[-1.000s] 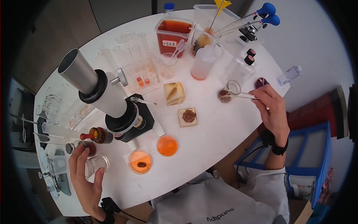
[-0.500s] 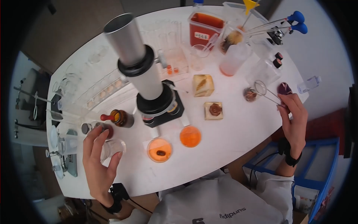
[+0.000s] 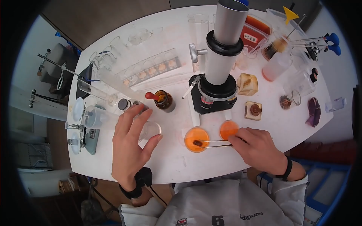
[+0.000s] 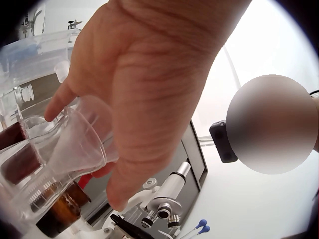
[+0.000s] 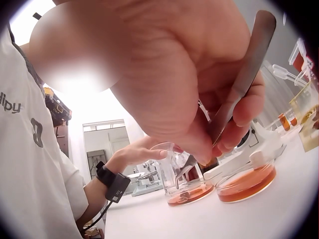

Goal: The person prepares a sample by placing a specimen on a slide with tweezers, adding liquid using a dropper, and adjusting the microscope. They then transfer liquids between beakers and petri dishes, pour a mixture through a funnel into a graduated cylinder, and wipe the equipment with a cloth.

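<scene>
My right hand [image 3: 256, 146] pinches metal tweezers [image 5: 251, 55], also seen in the head view. Their tips reach the small dark brown lump in the petri dish [image 3: 193, 135] of orange material. Under the same hand's fingers lies a second orange petri dish [image 3: 227, 127], partly covered in the head view. My left hand [image 3: 130, 145] curves loosely beside a clear glass vessel [image 4: 75, 144] with a flared mouth. Its thumb and fingers are spread apart, the thumb near the vessel's rim. Just beyond these fingertips is a bottle of dark red liquid [image 4: 20, 162].
The microscope [image 3: 220, 64] towers behind the dishes. Left of it stand a brown dropper bottle [image 3: 166, 101] and a glass rack [image 3: 151, 71]. To the right are two specimen blocks [image 3: 253, 110], a small jar [image 3: 285, 101] and a purple piece [image 3: 313, 112]. A balance [image 3: 88, 128] sits far left.
My right hand and the tweezers have moved left from beside the small jar to the lump in the orange dish. My left hand stays at the glass vessel; the head view has turned left.
</scene>
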### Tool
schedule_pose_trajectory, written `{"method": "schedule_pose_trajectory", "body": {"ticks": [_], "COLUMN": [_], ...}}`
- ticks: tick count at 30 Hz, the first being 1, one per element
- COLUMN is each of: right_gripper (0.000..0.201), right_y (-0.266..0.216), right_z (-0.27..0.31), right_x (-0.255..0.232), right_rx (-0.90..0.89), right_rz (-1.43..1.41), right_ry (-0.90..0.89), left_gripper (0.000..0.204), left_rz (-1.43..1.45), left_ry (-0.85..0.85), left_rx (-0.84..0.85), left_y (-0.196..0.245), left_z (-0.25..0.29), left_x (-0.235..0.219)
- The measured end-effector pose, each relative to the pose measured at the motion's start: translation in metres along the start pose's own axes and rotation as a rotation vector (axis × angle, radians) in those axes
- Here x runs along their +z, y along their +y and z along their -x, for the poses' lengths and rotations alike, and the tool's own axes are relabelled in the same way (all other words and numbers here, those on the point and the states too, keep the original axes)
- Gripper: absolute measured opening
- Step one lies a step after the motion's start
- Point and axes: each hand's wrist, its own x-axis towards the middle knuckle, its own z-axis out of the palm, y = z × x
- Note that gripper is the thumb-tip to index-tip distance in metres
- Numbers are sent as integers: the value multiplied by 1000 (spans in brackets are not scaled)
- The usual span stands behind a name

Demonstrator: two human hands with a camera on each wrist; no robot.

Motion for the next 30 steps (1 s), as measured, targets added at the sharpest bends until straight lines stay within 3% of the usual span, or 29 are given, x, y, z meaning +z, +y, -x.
{"method": "schedule_pose_trajectory", "body": {"ticks": [8,22,30], "right_gripper": [25,27,22], "right_y": [-7,-10,-7], "right_z": [-6,7,16], "right_x": [6,2,-15], "right_rx": [12,18,121], "right_rz": [26,-25,-10], "right_ry": [-48,19,-20], "left_gripper": [63,66,67], "left_rz": [-8,3,32], "left_ry": [10,-5,-19], "left_rx": [21,-24,-40], "left_y": [-2,1,4], "left_z": [0,3,2], "left_x": [1,-2,2]}}
